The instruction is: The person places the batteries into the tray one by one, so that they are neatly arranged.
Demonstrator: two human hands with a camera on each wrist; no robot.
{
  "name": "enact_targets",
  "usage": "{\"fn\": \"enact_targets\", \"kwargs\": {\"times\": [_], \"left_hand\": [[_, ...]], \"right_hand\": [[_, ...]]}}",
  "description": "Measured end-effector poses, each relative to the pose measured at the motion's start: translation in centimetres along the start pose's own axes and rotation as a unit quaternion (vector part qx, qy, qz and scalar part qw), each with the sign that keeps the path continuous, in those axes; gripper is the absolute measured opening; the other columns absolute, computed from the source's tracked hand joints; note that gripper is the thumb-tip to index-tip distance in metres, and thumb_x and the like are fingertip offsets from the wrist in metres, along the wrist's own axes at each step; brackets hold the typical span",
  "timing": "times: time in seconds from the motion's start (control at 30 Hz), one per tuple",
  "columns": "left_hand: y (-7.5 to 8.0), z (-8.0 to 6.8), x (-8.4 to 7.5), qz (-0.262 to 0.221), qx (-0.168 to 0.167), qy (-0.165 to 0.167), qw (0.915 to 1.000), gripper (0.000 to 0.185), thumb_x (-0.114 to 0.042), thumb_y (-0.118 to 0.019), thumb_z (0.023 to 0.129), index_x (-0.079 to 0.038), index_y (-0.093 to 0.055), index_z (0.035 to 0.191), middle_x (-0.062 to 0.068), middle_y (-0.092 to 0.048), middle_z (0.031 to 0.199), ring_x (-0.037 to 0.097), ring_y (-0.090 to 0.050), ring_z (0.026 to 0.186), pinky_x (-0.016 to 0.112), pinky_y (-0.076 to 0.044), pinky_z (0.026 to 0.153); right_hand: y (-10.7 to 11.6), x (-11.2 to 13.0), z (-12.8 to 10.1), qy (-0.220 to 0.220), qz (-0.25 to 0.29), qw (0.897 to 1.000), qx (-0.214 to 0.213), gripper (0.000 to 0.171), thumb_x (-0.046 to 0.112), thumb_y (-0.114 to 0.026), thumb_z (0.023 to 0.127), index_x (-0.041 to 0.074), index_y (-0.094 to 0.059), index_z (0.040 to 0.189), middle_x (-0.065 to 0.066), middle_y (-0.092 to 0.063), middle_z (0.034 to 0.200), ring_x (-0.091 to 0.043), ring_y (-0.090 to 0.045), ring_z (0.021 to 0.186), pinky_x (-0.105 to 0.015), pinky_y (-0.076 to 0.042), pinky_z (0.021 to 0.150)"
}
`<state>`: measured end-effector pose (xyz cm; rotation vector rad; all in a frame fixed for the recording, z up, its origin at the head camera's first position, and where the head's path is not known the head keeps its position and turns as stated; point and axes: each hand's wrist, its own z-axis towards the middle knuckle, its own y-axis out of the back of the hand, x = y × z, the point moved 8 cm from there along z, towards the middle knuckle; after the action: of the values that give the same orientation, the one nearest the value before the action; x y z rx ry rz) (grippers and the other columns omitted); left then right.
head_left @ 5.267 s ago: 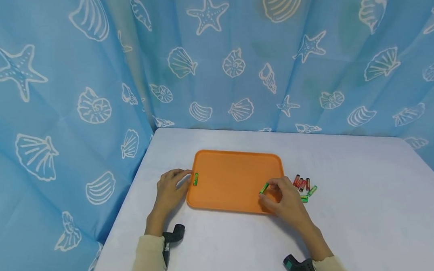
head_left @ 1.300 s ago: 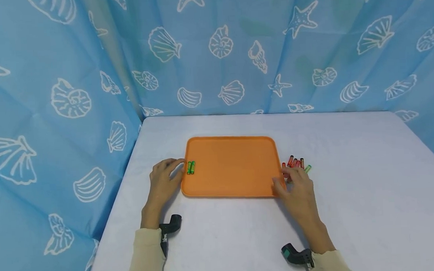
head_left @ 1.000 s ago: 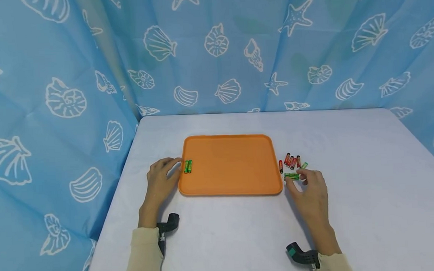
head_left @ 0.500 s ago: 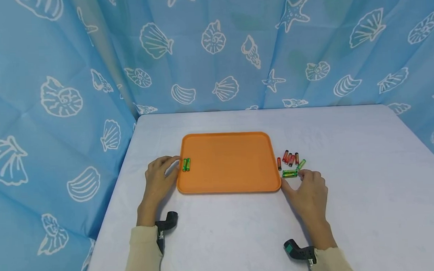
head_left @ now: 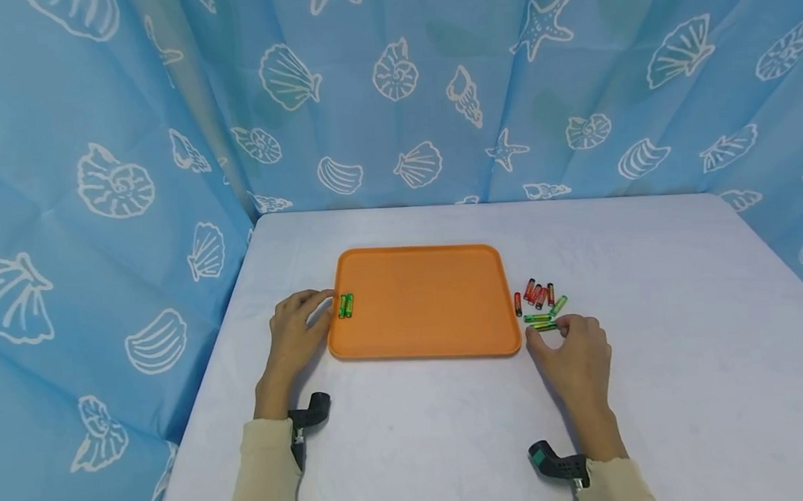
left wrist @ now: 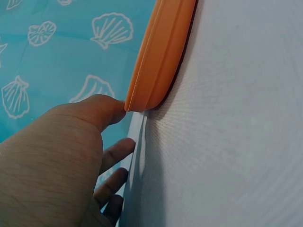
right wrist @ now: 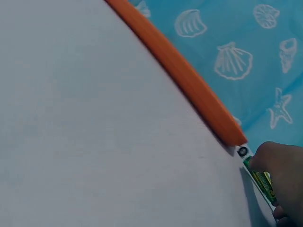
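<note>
Right hand (head_left: 576,351) pinching green battery (head_left: 543,326) (beside orange tray (head_left: 424,348)).

- My left hand (head_left: 294,336) lies flat, palm down, fingers relaxed and stretched forward, thumb (left wrist: 97,109) extended.
- My right hand (head_left: 575,350) rests low, thumb and fingertips (right wrist: 277,177) pinched together.
- Both forearms reach forward in pale sleeves.

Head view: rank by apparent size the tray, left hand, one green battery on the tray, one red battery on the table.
1. tray
2. left hand
3. green battery and red battery: they look alike in size, both tiny, so I won't rank one over the other.
</note>
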<state>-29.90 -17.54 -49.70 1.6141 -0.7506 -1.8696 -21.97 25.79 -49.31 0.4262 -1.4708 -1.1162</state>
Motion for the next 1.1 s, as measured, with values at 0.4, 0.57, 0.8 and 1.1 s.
{"fn": "enact_targets", "kwargs": {"times": [0.4, 0.57, 0.8, 1.1], "left_hand": [[0.2, 0.1, 0.2, -0.002, -0.008, -0.008, 0.9999, 0.037, -0.029, -0.056, 0.103, -0.019, -0.062, 0.137, 0.014, -0.050, 0.141, 0.037, -0.029, 0.139, 0.057, -0.014, 0.114], [0.2, 0.1, 0.3, -0.005, -0.009, -0.010, 0.9999, 0.037, -0.030, -0.057, 0.102, -0.019, -0.063, 0.137, 0.014, -0.050, 0.140, 0.037, -0.030, 0.138, 0.057, -0.014, 0.113], [0.3, 0.1, 0.3, -0.010, -0.010, -0.005, 0.9999, 0.038, -0.030, -0.057, 0.102, -0.019, -0.062, 0.138, 0.014, -0.050, 0.141, 0.037, -0.030, 0.139, 0.057, -0.014, 0.114], [0.2, 0.2, 0.3, -0.005, -0.016, -0.013, 0.9998, 0.037, -0.028, -0.058, 0.102, -0.018, -0.063, 0.137, 0.014, -0.052, 0.139, 0.038, -0.032, 0.137, 0.059, -0.016, 0.112]], "right_hand": [[0.3, 1.6, -0.3, 0.047, 0.079, 0.996, 0.000, 0.052, 0.034, -0.074, 0.090, -0.002, -0.055, 0.123, -0.013, -0.048, 0.108, -0.024, -0.047, 0.096, -0.036, -0.040, 0.077], [-0.1, 3.7, -0.4, 0.137, 0.126, 0.982, -0.004, 0.045, 0.021, -0.080, 0.085, -0.002, -0.058, 0.117, -0.011, -0.051, 0.103, -0.021, -0.048, 0.092, -0.028, -0.035, 0.074], [-2.0, 6.4, -0.1, 0.211, 0.149, 0.965, 0.038, 0.040, 0.023, -0.081, 0.084, 0.003, -0.060, 0.112, -0.007, -0.051, 0.100, -0.017, -0.048, 0.089, -0.022, -0.038, 0.072], [-4.7, 10.1, -0.2, 0.262, 0.139, 0.950, 0.098, 0.041, 0.027, -0.083, 0.083, 0.009, -0.062, 0.113, -0.005, -0.055, 0.104, -0.018, -0.051, 0.095, -0.037, -0.045, 0.080]]}}
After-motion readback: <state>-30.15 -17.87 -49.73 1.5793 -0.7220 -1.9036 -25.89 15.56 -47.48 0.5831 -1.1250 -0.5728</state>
